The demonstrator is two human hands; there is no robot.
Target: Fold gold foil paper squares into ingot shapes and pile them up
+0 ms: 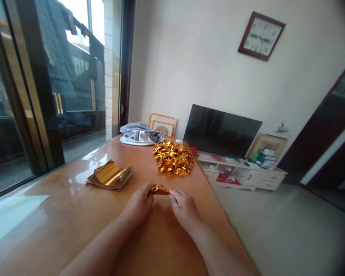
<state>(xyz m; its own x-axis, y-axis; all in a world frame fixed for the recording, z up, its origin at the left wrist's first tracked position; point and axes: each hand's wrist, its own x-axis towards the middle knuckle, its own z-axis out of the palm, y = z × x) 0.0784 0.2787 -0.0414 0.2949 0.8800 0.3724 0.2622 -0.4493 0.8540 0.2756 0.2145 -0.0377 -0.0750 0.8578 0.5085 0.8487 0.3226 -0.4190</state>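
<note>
Bridging 2 hands (138, 202): gold foil (161, 189)

1. Folded gold foil piece (161, 190), shiny, peaked in the middle, tapering toward both ends.
2. Pinched at its ends between left hand (140, 202) and right hand (186, 209), set crosswise.
3. Over the table (155, 245), closer to its right edge.

Daylight from the left window (97, 19), glare on the tabletop (83, 214); slight blur, darkened right corners
</note>
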